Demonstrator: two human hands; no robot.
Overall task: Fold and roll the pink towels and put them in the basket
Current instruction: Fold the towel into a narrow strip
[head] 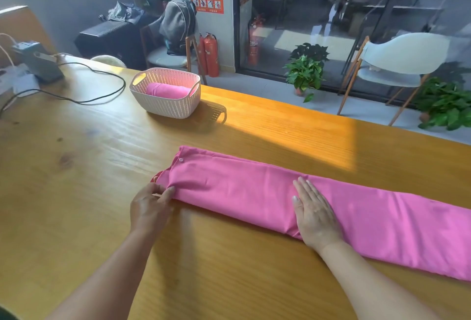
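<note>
Since the pink towel [305,200] already lies folded into a long narrow band, running from mid-tabletop out past the right edge of the view, the step in hand looks to be starting the roll from its left end; to do that well, the first turn should be tight and square to the band's long edges, or the roll will cone out to one side; the layers at that end, where a small snap button shows, ought to be lined up before turning; smoothing wrinkles ahead of the roll would keep it even.

At the band's left end, near its nearer corner, the left hand [150,207] has its fingers curled, pinching the cloth between thumb and fingertips; the right hand [314,214] lies flat with straight fingers, palm down on the middle of the band, pressing it to the wooden table [76,192]; it grasps nothing.

Toward the far edge of the tabletop stands the basket [165,105], well apart from the band, with one rolled towel [167,90] already inside.
</note>
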